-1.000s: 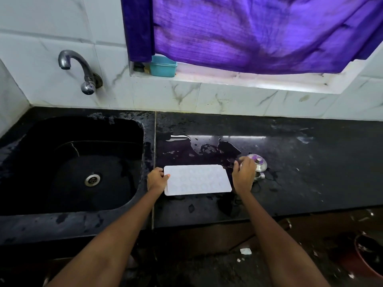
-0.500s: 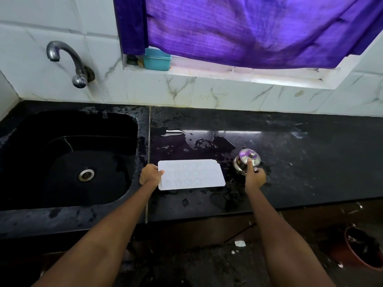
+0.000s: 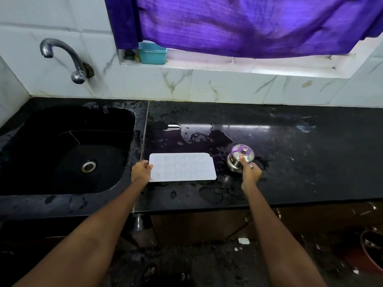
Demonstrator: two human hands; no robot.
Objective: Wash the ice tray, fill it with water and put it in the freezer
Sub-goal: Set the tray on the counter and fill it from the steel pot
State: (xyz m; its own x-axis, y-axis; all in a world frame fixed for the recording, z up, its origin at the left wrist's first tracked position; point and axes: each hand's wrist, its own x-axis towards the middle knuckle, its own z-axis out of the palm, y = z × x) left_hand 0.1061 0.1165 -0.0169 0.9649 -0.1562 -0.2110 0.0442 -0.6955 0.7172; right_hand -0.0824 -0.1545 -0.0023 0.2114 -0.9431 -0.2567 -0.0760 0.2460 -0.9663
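The white ice tray (image 3: 183, 167) lies flat on the wet black counter (image 3: 290, 162), just right of the sink. My left hand (image 3: 141, 171) grips the tray's left edge. A small steel pot with a lid (image 3: 240, 157) stands right of the tray. My right hand (image 3: 249, 172) holds the pot from the near side, thumb up against its wall.
The black sink (image 3: 68, 150) with its drain (image 3: 88, 166) lies to the left, under a steel tap (image 3: 62, 56) on the tiled wall. Puddles spread over the counter around the tray. A teal box (image 3: 152, 52) sits on the window ledge beneath a purple curtain (image 3: 238, 23).
My right hand let go of the tray's right edge and moved right onto the steel pot. My left hand has stayed on the tray's left edge.
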